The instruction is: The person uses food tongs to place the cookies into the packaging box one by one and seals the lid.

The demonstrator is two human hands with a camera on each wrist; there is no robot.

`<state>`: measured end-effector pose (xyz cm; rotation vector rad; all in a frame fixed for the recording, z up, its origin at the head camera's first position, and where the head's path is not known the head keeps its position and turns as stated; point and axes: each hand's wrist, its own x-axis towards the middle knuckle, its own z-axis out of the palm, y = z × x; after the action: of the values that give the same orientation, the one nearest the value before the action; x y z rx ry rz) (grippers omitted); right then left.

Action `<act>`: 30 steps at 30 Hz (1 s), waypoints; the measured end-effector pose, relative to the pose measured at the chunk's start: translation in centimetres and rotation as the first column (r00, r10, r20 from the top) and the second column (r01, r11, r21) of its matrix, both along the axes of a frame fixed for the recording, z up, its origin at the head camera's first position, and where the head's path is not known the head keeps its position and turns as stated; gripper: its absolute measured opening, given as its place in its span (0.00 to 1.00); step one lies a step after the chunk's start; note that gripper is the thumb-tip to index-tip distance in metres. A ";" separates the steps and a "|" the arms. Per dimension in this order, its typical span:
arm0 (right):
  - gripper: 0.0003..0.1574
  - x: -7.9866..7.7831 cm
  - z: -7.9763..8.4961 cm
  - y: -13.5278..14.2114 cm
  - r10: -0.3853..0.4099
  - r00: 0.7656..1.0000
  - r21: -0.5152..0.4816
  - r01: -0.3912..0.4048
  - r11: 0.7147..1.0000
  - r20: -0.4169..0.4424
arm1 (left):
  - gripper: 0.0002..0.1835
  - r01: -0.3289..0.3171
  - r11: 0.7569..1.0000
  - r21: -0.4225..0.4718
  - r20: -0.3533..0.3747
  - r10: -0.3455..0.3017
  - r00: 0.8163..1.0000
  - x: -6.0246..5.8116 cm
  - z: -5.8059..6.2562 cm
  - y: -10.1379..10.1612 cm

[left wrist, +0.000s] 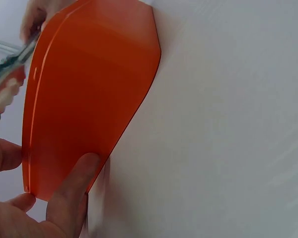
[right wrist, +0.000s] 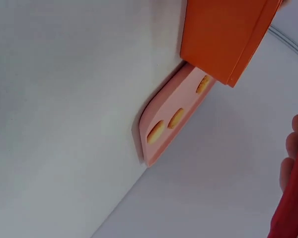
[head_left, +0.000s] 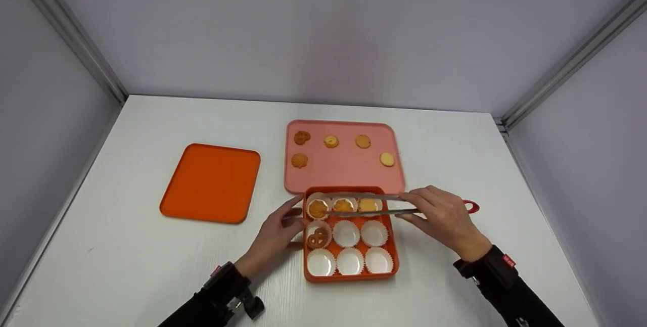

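My right hand [head_left: 440, 216] grips metal tongs [head_left: 376, 212], whose red handle [right wrist: 292, 198] shows in the right wrist view. The tong arms stretch left above the back row of an orange box [head_left: 349, 277] holding white paper cups. Their tips are by the back-left cup, over a round cookie [head_left: 318, 209]; I cannot tell whether they touch it. A yellow biscuit piece [head_left: 343, 205] and a square biscuit [head_left: 368, 204] fill the other back cups. A pretzel cookie [head_left: 318, 238] lies in the middle-left cup. My left hand [head_left: 273, 231] rests its fingertips and thumb against the box's left wall.
Behind the box, a pink tray [head_left: 343, 173] carries several cookies, including a pretzel [head_left: 302, 137] and a pale oval one [head_left: 387, 159]. An orange tray [head_left: 210, 183] lies to the left on the white table [head_left: 126, 256]. Grey walls enclose the table's back and sides.
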<state>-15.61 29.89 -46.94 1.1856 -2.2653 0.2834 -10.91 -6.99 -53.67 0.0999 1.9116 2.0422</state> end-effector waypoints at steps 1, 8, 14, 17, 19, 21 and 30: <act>0.29 -0.2 -0.1 0.4 -0.036 0.999 -0.034 0.036 0.999 0.005 | 0.31 -0.008 1.000 -0.003 0.004 0.008 1.000 0.0 0.0 0.0; 0.29 -1.9 -0.6 3.1 -0.340 0.935 -0.151 0.352 0.923 0.104 | 0.32 -0.044 0.998 -0.052 -0.001 0.044 0.999 -0.1 0.0 0.2; 0.28 -2.6 -1.3 4.8 -0.516 0.838 -0.095 0.537 0.838 0.177 | 0.33 -0.039 0.997 -0.060 -0.005 0.039 0.999 0.0 0.1 0.3; 0.27 -2.5 -1.7 5.1 -0.564 0.802 -0.039 0.581 0.813 0.197 | 0.33 -0.033 0.997 -0.064 -0.005 0.033 0.999 0.0 0.1 0.2; 0.27 -2.5 -1.9 5.1 -0.581 0.790 -0.010 0.594 0.805 0.198 | 0.34 -0.024 0.998 -0.060 -0.005 0.024 1.000 0.0 0.4 0.1; 0.27 -2.5 -2.0 5.0 -0.590 0.784 0.007 0.600 0.800 0.191 | 0.34 -0.013 0.998 -0.064 -0.011 0.012 1.000 0.1 1.2 0.0; 0.26 -2.8 -2.3 4.4 -0.597 0.780 0.051 0.599 0.799 0.185 | 0.35 -0.002 0.995 -0.097 -0.046 -0.003 0.999 1.0 4.3 0.0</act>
<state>-18.38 34.25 -49.22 0.3807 -2.6674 0.1605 -9.90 -7.02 -49.37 0.1249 2.0346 1.9589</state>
